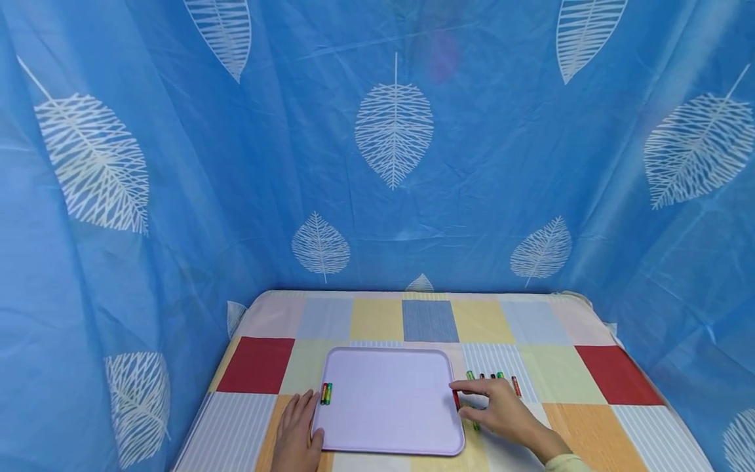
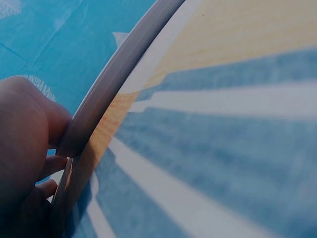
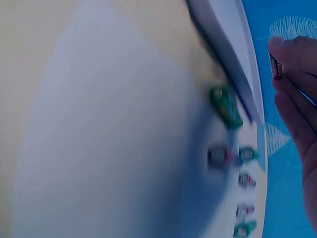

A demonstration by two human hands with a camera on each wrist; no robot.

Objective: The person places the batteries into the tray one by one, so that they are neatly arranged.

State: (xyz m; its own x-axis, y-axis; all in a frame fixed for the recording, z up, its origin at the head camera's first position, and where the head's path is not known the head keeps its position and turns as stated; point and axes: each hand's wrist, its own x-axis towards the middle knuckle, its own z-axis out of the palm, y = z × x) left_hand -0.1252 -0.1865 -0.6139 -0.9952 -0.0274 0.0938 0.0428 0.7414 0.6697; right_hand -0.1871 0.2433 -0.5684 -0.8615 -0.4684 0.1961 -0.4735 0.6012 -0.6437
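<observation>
Backdrop is a shiny blue curtain with white leaf prints (image 1: 394,131), hung around a table covered in a patchwork cloth (image 1: 377,320) of red, yellow, orange, pale blue and striped squares. Going left to right: the left hand (image 1: 297,426) lies along the left edge of the tray, fingers extended and relaxed, pointing away from the person, with the thumb touching the rim. Just inside that edge, a slim red cylindrical battery (image 1: 324,393) and a slim green cylindrical battery (image 1: 328,393) sit side by side on the tray. The tray itself is a pale lilac rounded rectangle with a low raised rim (image 1: 386,406), and the middle of it is bare. Over at its right edge, the right hand (image 1: 501,410) has a small red battery with printed lettering (image 3: 276,67) pinched between thumb and fingertips, held upright-ish; honestly can't tell whether it touches the rim. There's a pale yellow sleeve (image 1: 566,463) on that arm. A loose green battery (image 1: 476,425) lies on the cloth just below the right thumb, close beside the tray, and past the fingers there's a loose row of red and green batteries, ending with a red one (image 1: 516,385) furthest right.
</observation>
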